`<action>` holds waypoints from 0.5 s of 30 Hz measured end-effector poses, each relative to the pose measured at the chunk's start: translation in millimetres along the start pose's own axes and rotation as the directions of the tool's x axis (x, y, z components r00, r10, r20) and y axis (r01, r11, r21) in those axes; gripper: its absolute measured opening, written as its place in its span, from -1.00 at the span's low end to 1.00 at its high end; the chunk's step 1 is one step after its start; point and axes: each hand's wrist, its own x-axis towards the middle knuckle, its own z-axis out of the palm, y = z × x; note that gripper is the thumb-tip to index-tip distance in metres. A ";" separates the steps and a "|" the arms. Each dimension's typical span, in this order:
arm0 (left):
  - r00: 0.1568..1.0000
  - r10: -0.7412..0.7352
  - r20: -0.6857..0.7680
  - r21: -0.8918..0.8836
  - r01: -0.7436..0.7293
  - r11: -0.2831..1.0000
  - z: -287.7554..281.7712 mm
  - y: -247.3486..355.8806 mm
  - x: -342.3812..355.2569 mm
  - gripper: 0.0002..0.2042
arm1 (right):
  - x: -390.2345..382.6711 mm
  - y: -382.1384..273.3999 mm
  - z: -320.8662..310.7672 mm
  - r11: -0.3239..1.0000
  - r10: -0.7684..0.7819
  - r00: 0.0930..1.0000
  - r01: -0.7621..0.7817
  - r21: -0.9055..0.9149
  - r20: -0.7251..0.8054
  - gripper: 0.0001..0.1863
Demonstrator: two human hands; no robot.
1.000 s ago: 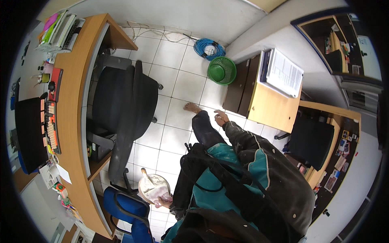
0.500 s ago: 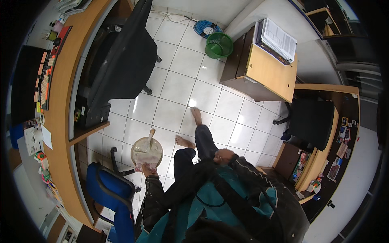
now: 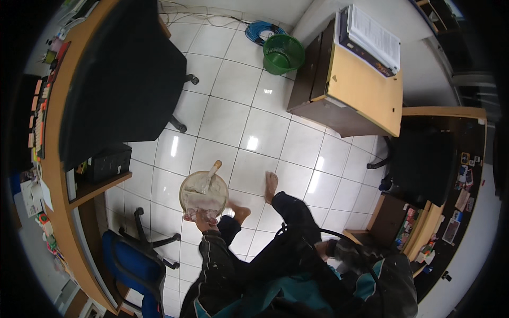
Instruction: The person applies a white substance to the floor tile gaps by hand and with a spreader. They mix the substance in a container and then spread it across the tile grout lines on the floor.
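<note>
In the head view, my left hand (image 3: 204,220) grips a round tub (image 3: 185,186) by its near rim, low left of centre. In the tub lie a pale, creamy substance and a scraper-like tool whose light handle (image 3: 215,167) sticks up over the far rim; something pinkish shows by my fingers. My right hand (image 3: 321,250) is low on the right beside my dark trouser leg (image 3: 291,212), its fingers mostly hidden. Both my bare feet (image 3: 271,185) are on the white tiled floor (image 3: 249,124).
A black chair (image 3: 116,79) and blue chair (image 3: 127,257) flank the wooden desk (image 3: 87,196) on the left. Ahead right stand a green bin (image 3: 281,55), coiled blue cable (image 3: 259,29) and cabinet (image 3: 360,100) topped with binders (image 3: 371,40). Another desk (image 3: 472,153) with a chair (image 3: 419,159) is on the right.
The tub in my left hand has moved upward in view. The black chair looms larger as the view has shifted. My right hand has dropped lower and my feet have changed places in stepping.
</note>
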 end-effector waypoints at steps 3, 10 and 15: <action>0.999 -0.032 0.035 -0.080 0.034 0.996 9.4 -47.4 31.9 -0.69 | 64.8 58.9 -83.1 0.946 0.165 0.922 -0.249 -0.210 -0.351 -0.75; 0.966 -0.061 0.253 0.062 0.047 0.997 15.3 -133.6 225.9 -0.77 | 249.2 99.0 -313.9 0.897 -0.061 0.675 -0.287 -0.338 -0.736 -0.70; 0.945 0.154 0.288 0.076 -0.183 0.980 51.7 -194.8 336.1 -0.82 | 360.8 118.9 -350.3 0.767 -0.180 0.681 -0.355 -0.534 -0.710 -0.63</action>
